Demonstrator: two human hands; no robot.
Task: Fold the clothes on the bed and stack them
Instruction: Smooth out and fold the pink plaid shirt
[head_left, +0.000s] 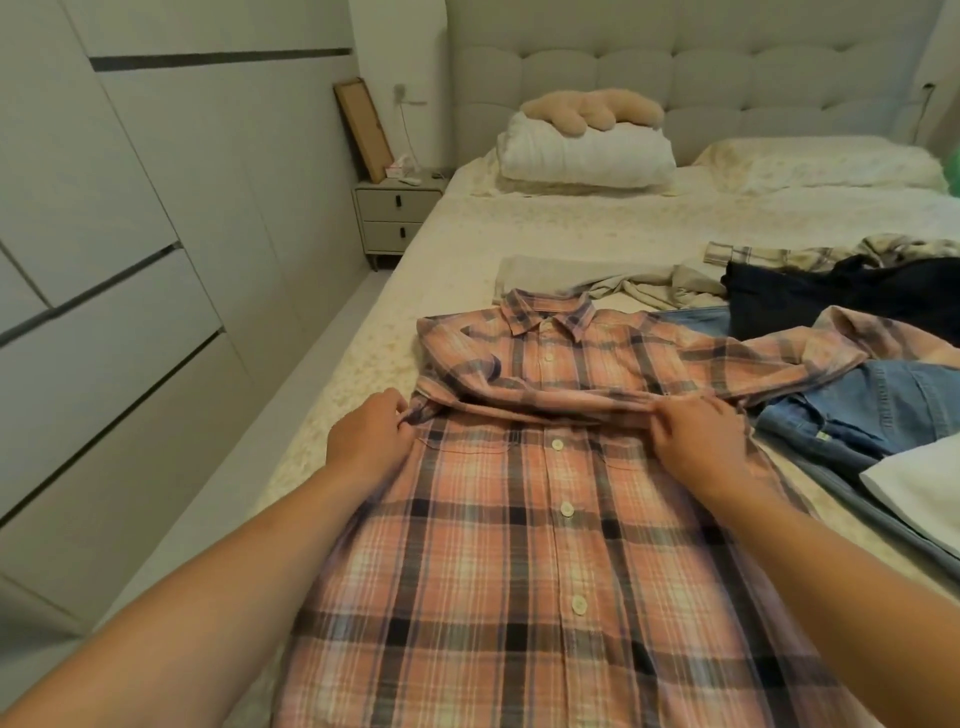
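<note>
On bed (467, 249), both hands, left hand (371, 436) and right hand (696, 441), pinching plaid shirt (545, 545) sleeve fold; best kept level, tension even.

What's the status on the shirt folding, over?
Left hand and right hand both pinch a sleeve laid across the pink plaid shirt. Shirt not yet folded. Jeans alongside, right.

We find bare bed (467, 228) beyond the shirt's collar and along its left edge; jeans (878, 410) and dark clothes (831, 296) crowd the right.
</note>
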